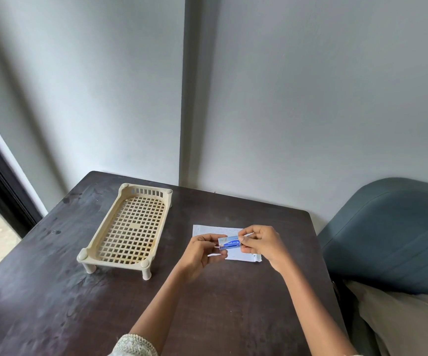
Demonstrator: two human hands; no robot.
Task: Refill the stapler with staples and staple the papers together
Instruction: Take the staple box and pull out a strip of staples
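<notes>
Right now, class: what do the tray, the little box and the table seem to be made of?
Tray: cream moulded plastic, matte; lattice base, stubby legs.
Staple box: probably printed card, slightly glossy blue, held by both hands.
Table: dark wood or laminate, smudged sheen.

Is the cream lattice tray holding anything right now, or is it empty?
Empty. The tray shows only its bare lattice; the small blue box is between both hands, above the papers.

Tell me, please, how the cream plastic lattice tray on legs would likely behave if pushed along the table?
The cream plastic lattice tray is mostly holes and holds nothing, so it is probably light. It stands on short legs on the dark wooden table, so it would likely slide or chatter. A high push might tip it.
</notes>
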